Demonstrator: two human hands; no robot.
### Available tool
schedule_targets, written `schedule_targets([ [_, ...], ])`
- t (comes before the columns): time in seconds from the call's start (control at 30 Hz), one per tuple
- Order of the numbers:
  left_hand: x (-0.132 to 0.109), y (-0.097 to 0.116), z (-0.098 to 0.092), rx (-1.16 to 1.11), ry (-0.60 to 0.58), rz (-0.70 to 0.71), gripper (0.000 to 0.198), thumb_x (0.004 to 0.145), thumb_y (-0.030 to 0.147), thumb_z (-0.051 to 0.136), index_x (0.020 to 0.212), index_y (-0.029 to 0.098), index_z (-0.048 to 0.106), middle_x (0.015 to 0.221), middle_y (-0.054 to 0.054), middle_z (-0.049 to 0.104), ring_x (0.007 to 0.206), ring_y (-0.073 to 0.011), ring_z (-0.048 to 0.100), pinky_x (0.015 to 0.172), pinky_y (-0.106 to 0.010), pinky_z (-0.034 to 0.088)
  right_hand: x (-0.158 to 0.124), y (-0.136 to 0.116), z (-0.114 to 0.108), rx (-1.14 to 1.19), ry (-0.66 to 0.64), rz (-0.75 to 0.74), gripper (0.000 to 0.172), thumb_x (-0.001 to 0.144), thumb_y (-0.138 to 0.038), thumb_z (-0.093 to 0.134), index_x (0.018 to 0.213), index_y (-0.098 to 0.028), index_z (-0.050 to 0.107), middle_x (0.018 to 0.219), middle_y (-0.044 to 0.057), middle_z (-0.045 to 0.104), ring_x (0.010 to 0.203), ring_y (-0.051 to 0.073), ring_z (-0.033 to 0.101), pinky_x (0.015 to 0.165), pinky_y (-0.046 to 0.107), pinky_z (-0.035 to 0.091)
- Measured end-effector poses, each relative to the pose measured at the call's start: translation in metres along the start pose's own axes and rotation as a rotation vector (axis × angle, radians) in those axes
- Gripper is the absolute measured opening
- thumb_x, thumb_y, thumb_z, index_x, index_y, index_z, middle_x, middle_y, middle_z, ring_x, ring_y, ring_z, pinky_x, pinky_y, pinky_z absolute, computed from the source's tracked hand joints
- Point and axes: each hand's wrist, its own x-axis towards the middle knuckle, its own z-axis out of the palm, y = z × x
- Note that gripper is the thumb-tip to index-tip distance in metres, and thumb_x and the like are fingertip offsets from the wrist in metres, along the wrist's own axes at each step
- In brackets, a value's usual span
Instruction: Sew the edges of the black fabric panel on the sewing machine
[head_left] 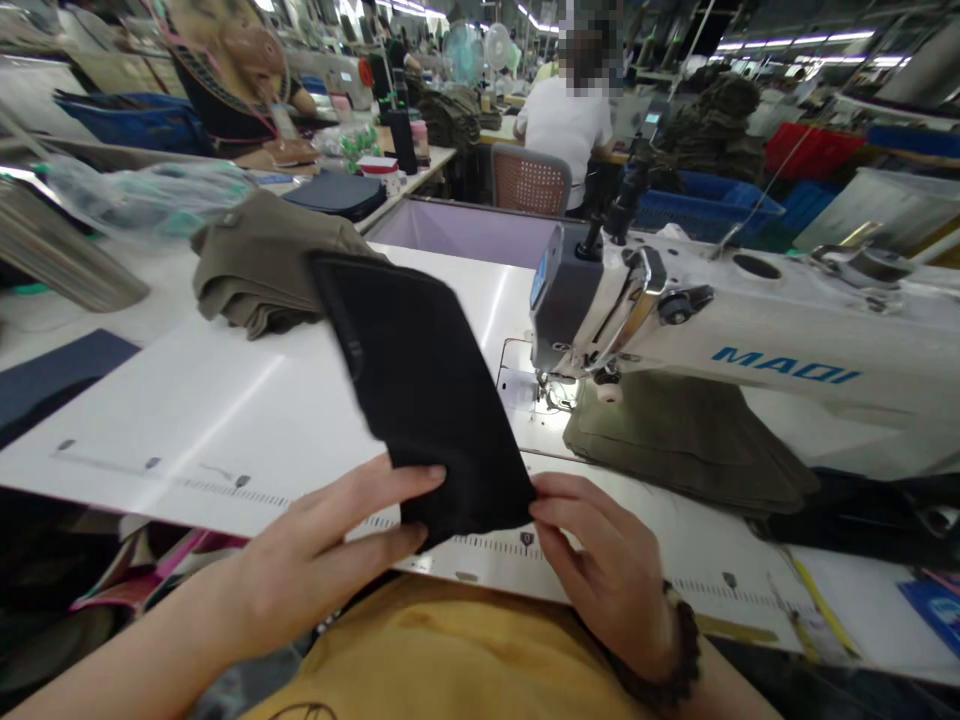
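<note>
A black fabric piece (pixel 427 390) is held up in front of me, tilted above the white sewing table (pixel 187 420). My left hand (pixel 330 540) grips its lower left edge, fingers on the front face. At the lower right corner, my right hand (pixel 600 560) pinches the fabric between thumb and fingers; a dark beaded bracelet circles that wrist. Just to the right stands a white sewing machine (pixel 750 330), its needle area lit. Beneath its arm lies a stack of olive fabric pieces (pixel 675 440). Behind the black piece on the left sits another olive fabric pile (pixel 262 255).
Dark blue fabric (pixel 60 375) lies at the left edge, near a metallic cylinder (pixel 67 245) and a clear plastic bag (pixel 150 195). A purple-lined trough (pixel 465 230) runs behind the table. Two people sit farther back, near blue bins (pixel 705 205).
</note>
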Motion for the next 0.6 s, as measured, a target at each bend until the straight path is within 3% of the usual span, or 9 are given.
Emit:
schedule_targets([
  [0.1,-0.002,-0.015,0.019,0.000,-0.041,0.066,0.019,0.085,0.012,0.044,0.086,0.020,0.062,0.121,-0.008,0.052,0.097,-0.0169,0.057,0.082,-0.025,0.048,-0.001,0.011,0.018,0.262,-0.125,0.405,0.011,0.079,-0.013,0.048,0.081,-0.021,0.055,0.078,0.003,0.063,0.073,0.015,0.062,0.065,0.026,0.050],
  [0.17,-0.007,-0.021,0.031,-0.036,-0.069,0.012,0.022,0.086,0.010,0.042,0.081,0.018,0.062,0.122,-0.010,0.050,0.089,-0.0152,0.060,0.075,-0.024,0.050,-0.003,0.016,0.025,0.507,-0.179,0.670,0.005,0.080,-0.020,0.047,0.081,-0.020,0.052,0.073,0.002,0.063,0.068,0.015,0.063,0.063,0.026,0.051],
  [0.23,-0.012,-0.022,0.039,-0.078,-0.084,-0.044,0.021,0.086,0.012,0.041,0.081,0.018,0.061,0.121,-0.012,0.050,0.080,-0.0137,0.060,0.068,-0.023,0.050,-0.003,0.019,0.027,0.719,-0.187,0.833,0.008,0.082,-0.027,0.046,0.082,-0.019,0.049,0.072,0.001,0.063,0.067,0.015,0.063,0.064,0.027,0.052],
  [0.37,-0.017,-0.022,0.043,-0.128,-0.102,-0.038,0.021,0.086,0.012,0.040,0.082,0.018,0.060,0.121,-0.013,0.050,0.082,-0.0140,0.060,0.068,-0.022,0.050,-0.002,0.022,0.027,0.797,-0.186,0.940,0.016,0.078,-0.033,0.055,0.078,-0.019,0.047,0.065,-0.002,0.060,0.061,0.014,0.062,0.059,0.025,0.051],
  [0.6,-0.016,-0.029,0.044,-0.161,-0.109,0.035,0.020,0.085,0.007,0.040,0.084,0.017,0.057,0.120,-0.012,0.052,0.093,-0.0147,0.058,0.076,-0.022,0.049,-0.002,0.026,0.034,0.835,-0.213,0.996,0.018,0.069,-0.023,0.060,0.077,-0.019,0.045,0.067,-0.005,0.054,0.056,0.010,0.060,0.055,0.021,0.049],
])
